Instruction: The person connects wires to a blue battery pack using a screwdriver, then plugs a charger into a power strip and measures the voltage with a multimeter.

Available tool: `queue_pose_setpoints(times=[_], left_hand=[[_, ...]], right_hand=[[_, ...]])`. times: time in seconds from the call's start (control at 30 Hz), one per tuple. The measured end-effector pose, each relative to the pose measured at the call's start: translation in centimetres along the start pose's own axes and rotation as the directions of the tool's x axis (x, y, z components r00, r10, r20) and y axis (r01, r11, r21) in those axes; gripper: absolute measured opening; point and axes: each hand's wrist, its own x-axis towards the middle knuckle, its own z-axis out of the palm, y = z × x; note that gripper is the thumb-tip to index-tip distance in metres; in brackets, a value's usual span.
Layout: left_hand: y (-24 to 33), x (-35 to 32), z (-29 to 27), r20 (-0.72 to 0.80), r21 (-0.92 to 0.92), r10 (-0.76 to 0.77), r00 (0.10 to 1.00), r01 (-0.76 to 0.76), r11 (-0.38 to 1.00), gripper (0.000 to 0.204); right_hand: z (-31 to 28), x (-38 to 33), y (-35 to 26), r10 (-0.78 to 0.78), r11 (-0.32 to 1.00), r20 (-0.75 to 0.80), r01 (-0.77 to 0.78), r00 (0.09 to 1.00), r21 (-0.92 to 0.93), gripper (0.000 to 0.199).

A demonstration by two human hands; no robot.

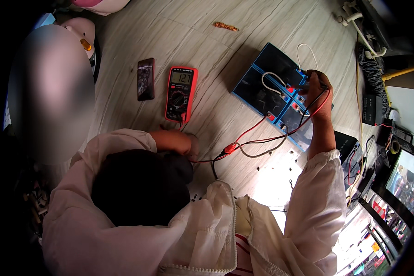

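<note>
The right hand is clenched around thin meter probes, pressing their tips onto a red-capped terminal on the row of blue rectangular battery blocks lying on the pale wood-grain floor. The row's long axis runs diagonally from upper left to lower right, terminals facing up. White looped jumper wires bridge neighbouring blocks. Red and black test leads trail from that hand down and left across the floor towards the red-cased digital multimeter, which lies flat with its lit display at the far end and its long axis nearly vertical in the view. Just left of it lies a dark rectangular phone. The left hand rests near the meter's lower end; a dark rounded shape hides the forearm, and I cannot tell whether its fingers grip anything
</note>
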Motion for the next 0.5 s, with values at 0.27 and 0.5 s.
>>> queue_pose_setpoints(times=[0.27, 0.5], left_hand=[[-1.8, 0.7, 2.4, -0.005, -0.007, 0.047, 0.999, -0.047, 0.999, 0.006], [-1.4, 1.4, 0.4, 0.117, 0.025, 0.077, 0.990, -0.081, 0.996, 0.009]], right_hand=[[0.1, -0.5, -0.9, 0.044, 0.999, 0.029, -0.045, 0.999, 0.026, 0.033], [-4.3, -8.6, -6.9, -0.117, 0.993, -0.233, 0.110, 0.965, -0.043, 0.041]])
